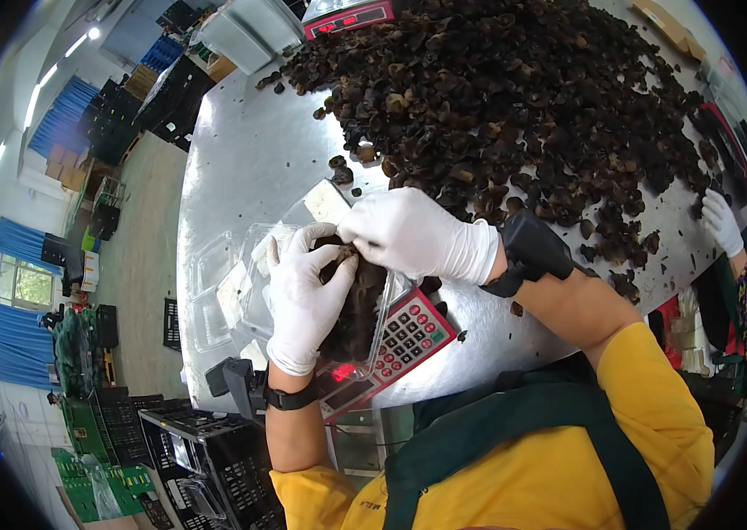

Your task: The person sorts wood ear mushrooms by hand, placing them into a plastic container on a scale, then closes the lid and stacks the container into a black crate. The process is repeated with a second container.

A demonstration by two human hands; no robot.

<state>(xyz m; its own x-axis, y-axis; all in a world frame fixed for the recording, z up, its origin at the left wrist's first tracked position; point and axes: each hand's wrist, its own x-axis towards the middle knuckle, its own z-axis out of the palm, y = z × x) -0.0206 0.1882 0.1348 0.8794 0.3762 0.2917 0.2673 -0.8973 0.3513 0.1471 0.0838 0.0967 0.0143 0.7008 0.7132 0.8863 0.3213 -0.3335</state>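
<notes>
My left hand [307,291], in a white glove, pinches a dark wood ear mushroom [344,253] between thumb and forefinger. Closed at the same piece are the fingers of my right hand [417,231], also gloved; they partly hide it. Under both hands, a clear plastic box [384,320] holds more wood ear mushrooms [357,309]. The box rests on a red digital scale [413,340] with a keypad and a lit red display. Left of my left hand lie several clear plastic boxes [212,305], some overlapping.
A large heap of wood ear mushrooms [515,106] covers the far side of the metal table [241,150]. Another scale [348,19] stands at the back, one more [735,150] at the right. A co-worker's gloved hand [722,223] reaches in there. Black crates [205,459] stand lower left.
</notes>
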